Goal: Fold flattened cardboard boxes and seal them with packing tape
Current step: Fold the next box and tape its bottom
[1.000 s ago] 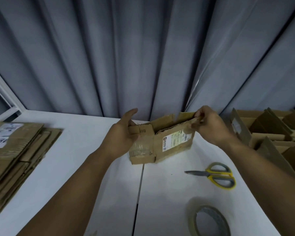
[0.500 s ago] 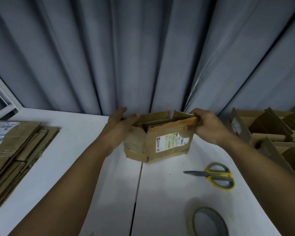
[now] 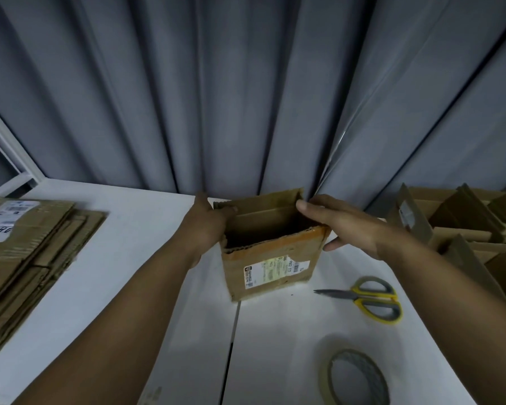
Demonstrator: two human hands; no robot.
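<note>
Cardboard box (image 3: pixel 270 258) stands upright on the white table (image 3: pixel 135 258), directly between the two hands, top open and dark inside. Rear flap up. Front wall faces the camera and carries a white shipping label (image 3: pixel 275 270); a band of orange tape (image 3: pixel 284 242) runs along that wall's top edge.

Left hand (image 3: pixel 208 226): against the box's left wall, thumb hooked over the top edge, the other fingers hidden behind the wall. It grips that wall.

Right hand (image 3: pixel 345 226): fingers straight, laid across the right rim, index tip reaching the rear flap's corner. Thumb spread lower, just beside the outer right wall; it seems to touch the cardboard, but the view is too soft there to be sure. Nothing is clasped in it.

Below the right hand, nearer the person: yellow-handled scissors (image 3: pixel 368 299), blades closed and pointing toward the box, lying apart from it. Nearer still, a roll of packing tape (image 3: pixel 354 378) lies flat, blurred at the frame's lower edge.

Well out from the left hand: a stack of flattened cardboard boxes (image 3: pixel 32 258), with a label on the top sheet.

Beyond the right forearm: several open cardboard boxes (image 3: pixel 465 229) with flaps up.

Beyond both hands: grey pleated curtain (image 3: pixel 246 83) hanging to the table's far edge.
</note>
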